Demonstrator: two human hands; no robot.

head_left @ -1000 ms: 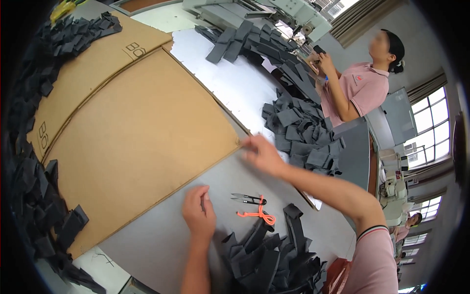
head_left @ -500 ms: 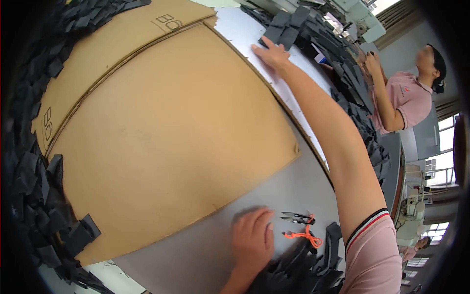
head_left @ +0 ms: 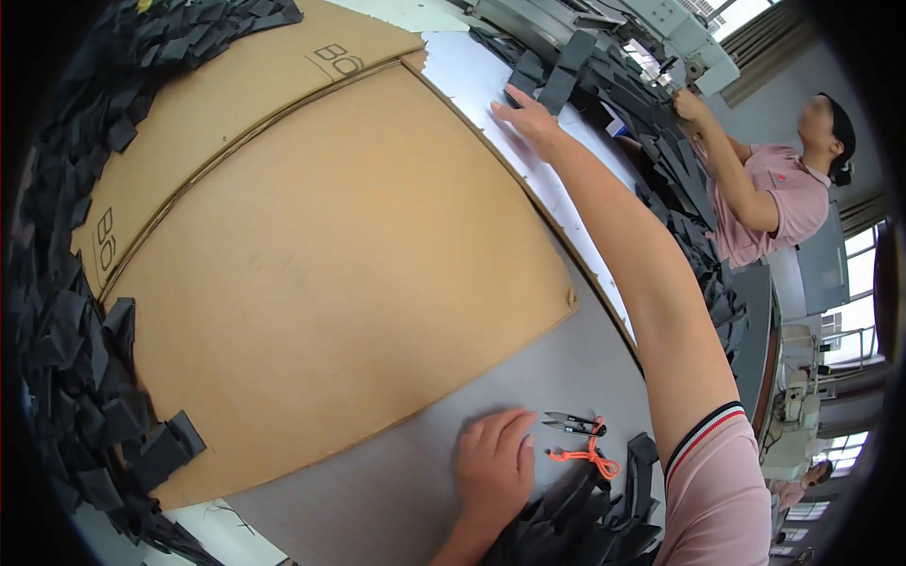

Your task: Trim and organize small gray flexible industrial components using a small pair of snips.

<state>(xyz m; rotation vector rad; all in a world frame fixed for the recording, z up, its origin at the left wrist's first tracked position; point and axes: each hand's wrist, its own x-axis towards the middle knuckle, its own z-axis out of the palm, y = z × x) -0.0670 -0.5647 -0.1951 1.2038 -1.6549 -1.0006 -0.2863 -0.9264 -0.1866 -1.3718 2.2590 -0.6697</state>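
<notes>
My right hand [head_left: 530, 123] reaches far out at the upper right, thumb apart from the stretched fingers. Its fingertips are at the near edge of flat black fabric pieces [head_left: 563, 75]; whether they press on one is hard to see. My left hand [head_left: 497, 462] lies on the grey tabletop [head_left: 377, 486], palm down, fingers slightly bent and holding nothing. Just right of it are black thread snips [head_left: 574, 424] with an orange cord [head_left: 590, 458] tied to them. More black pieces [head_left: 576, 519] are heaped by my left wrist. Between the hands spreads a large brown cardboard sheet [head_left: 330, 274].
Black pieces [head_left: 71, 368] pile along the cardboard's left side. A white surface [head_left: 462, 71] runs beyond its right edge. Across the heap [head_left: 661, 151] at right, a person in a pink shirt [head_left: 779, 198] sits near a sewing machine [head_left: 684, 47]. Another person [head_left: 802, 483] is farther back.
The black pieces by my right hand have shifted and spread apart slightly, and that hand sits slightly lower in view. My left hand stays on the table. The other person's hands have risen toward the machine.
</notes>
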